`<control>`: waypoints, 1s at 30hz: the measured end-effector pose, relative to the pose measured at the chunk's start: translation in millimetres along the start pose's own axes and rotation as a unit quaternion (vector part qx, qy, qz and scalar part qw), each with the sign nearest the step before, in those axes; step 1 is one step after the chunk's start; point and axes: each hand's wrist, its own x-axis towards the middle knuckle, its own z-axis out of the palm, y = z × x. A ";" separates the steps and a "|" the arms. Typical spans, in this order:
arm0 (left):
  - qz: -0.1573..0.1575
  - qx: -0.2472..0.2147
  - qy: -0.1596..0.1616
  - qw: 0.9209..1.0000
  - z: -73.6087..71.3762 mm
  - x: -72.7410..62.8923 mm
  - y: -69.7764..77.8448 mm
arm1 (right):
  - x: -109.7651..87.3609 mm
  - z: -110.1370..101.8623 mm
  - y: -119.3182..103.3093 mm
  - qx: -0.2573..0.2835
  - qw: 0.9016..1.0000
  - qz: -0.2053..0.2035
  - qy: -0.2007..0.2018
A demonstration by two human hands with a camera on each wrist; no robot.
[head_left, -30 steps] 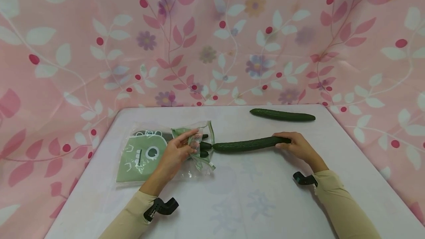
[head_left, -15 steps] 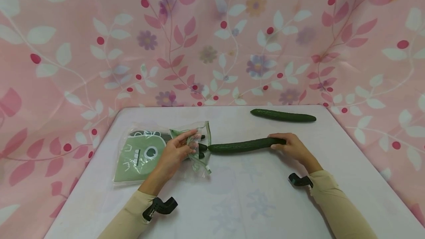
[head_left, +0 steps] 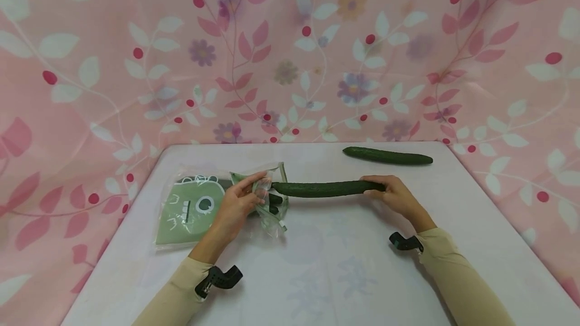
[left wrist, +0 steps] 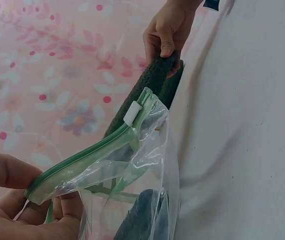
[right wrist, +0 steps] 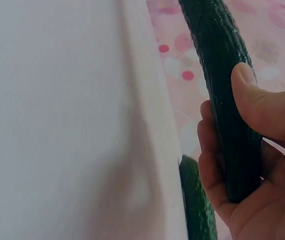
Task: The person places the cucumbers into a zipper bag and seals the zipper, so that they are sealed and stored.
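Note:
My left hand [head_left: 233, 208] pinches the mouth edge of a clear zip bag [head_left: 183, 230] printed with a green cartoon monster. The bag lies on the table, its mouth facing right, and dark green cucumbers [head_left: 275, 199] show inside that mouth. In the left wrist view, thumb and fingers hold the green zip strip [left wrist: 82, 154], which carries a white slider [left wrist: 132, 113]. My right hand [head_left: 401, 199] grips the right end of a long cucumber [head_left: 326, 189], thumb on one side and fingers round the other. This cucumber's left tip is at the bag's mouth, beside my left fingertips.
Another cucumber [head_left: 387, 156] lies near the back right of the white table [head_left: 344, 275]. Behind the table hangs a pink floral cloth [head_left: 290, 54]. A black wrist camera sits on each forearm.
My right hand has moved left with its cucumber. The cucumber's left tip has risen and shifted left, to the bag's mouth. My left hand keeps its pinch on the bag, almost still.

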 end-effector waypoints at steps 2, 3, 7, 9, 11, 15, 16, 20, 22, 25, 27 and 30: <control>0.001 0.003 0.002 1.000 0.2 -0.4 1.2 | 3.5 4.3 -4.7 -0.008 1.000 -0.012 0.000; 0.001 0.004 0.002 1.000 0.2 -0.6 1.6 | 4.7 6.7 -6.6 -0.013 1.000 -0.016 -0.001; -0.001 0.006 0.003 1.000 0.4 -1.4 2.8 | 7.8 17.2 -14.4 -0.015 1.000 -0.021 -0.009; 0.000 0.005 0.003 1.000 0.7 -1.5 3.3 | 9.7 22.9 -17.0 -0.010 1.000 -0.020 -0.010; 0.002 0.007 0.003 1.000 1.1 -1.6 3.8 | 12.1 28.5 -20.2 -0.004 1.000 -0.019 -0.010; 0.009 0.009 0.006 1.000 1.6 -2.2 4.8 | 18.0 39.9 -25.5 0.005 1.000 -0.017 -0.011; 0.010 0.010 0.006 1.000 1.6 -2.4 4.9 | 19.2 42.9 -27.2 0.007 1.000 -0.016 -0.012; 0.012 0.012 0.005 1.000 1.5 -2.7 4.5 | 24.3 55.1 -33.7 0.021 1.000 -0.014 -0.015; 0.012 0.013 0.005 1.000 1.6 -2.7 4.4 | 26.8 60.8 -37.2 0.028 0.999 -0.017 -0.018; 0.012 0.014 0.005 1.000 1.8 -2.5 4.3 | 30.2 69.0 -42.5 0.034 0.999 -0.025 -0.020; 0.012 0.015 0.005 1.000 1.9 -2.3 4.5 | 32.7 74.0 -46.7 0.039 0.999 -0.030 -0.022; 0.011 0.019 0.006 1.000 2.0 -2.1 5.1 | 36.8 80.7 -52.8 0.044 0.998 -0.032 -0.026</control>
